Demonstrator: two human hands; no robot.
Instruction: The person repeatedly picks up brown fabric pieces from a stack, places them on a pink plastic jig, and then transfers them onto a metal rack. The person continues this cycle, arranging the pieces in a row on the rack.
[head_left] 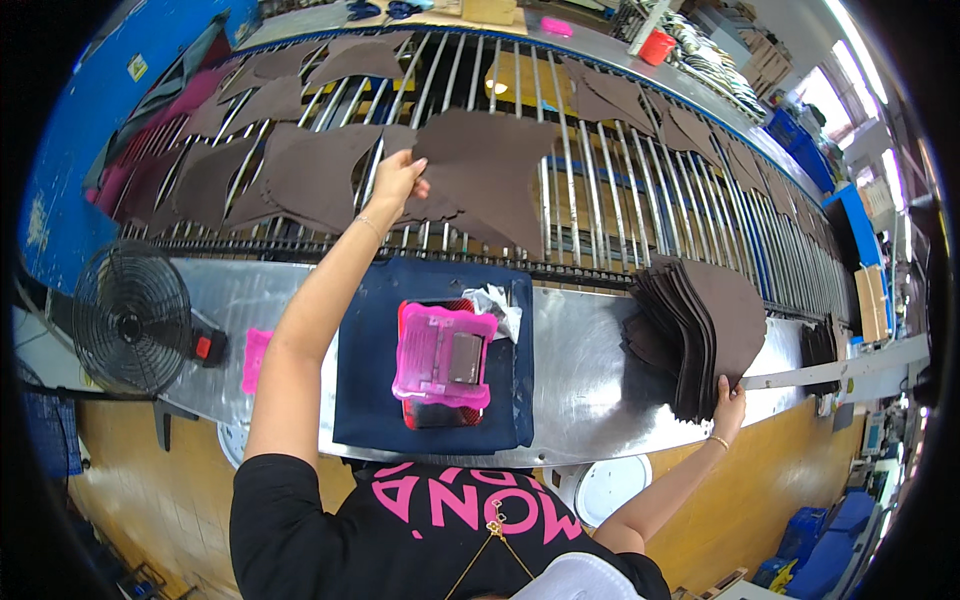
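My left hand (401, 182) reaches over the roller conveyor and pinches the left edge of a dark brown cut piece of sheet material (484, 168). That piece hangs above the rollers, over other brown pieces. On the right of the metal table, a fanned stack of brown pieces (692, 335) lies in a thick pile. My right hand (729, 405) is closed on the stack's lower right corner, its thumb and fingers at the edge. More overlapping brown pieces (310, 168) lie on the conveyor (560, 190) to the left of the held one.
A dark blue pad (365, 400) bears a pink plastic holder (445, 355) over a red tray, beside crumpled white paper (497, 310). A black fan (132, 320) stands at the left. A pale bar (840, 365) juts in at the right. Further brown pieces (685, 130) lie farther right on the conveyor.
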